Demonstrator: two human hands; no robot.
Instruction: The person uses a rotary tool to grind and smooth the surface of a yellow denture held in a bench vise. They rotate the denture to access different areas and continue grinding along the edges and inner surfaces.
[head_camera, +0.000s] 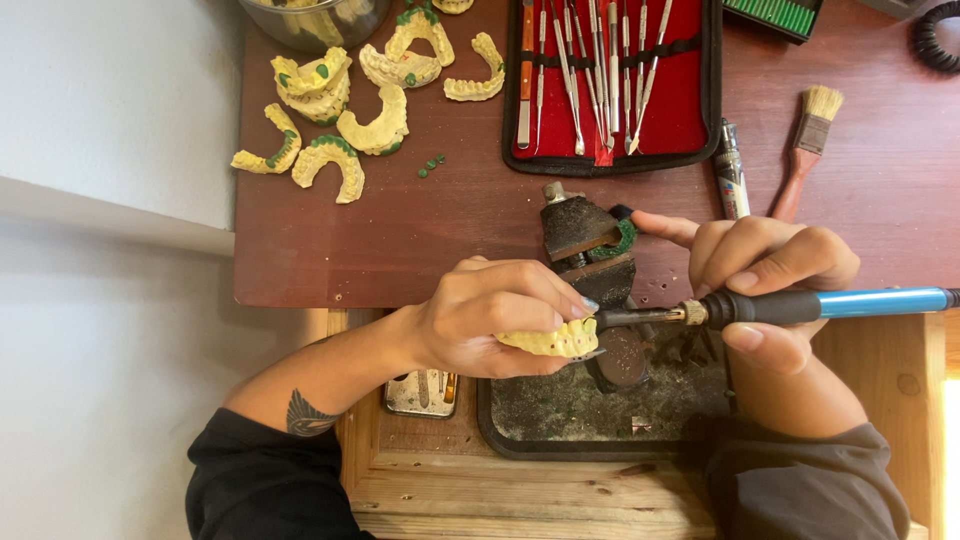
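A yellow dental cast (555, 341), probably brittle plaster best gripped by its base, is pinched in the left hand (490, 318) at the table's front edge, while a blue-handled heated tool (800, 305) is clasped in the right hand (775, 285).

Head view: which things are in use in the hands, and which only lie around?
In use: yellow dental cast in left hand; blue-handled heated tool in right hand.

Lying about: other casts, red instrument case, brush, small vise.
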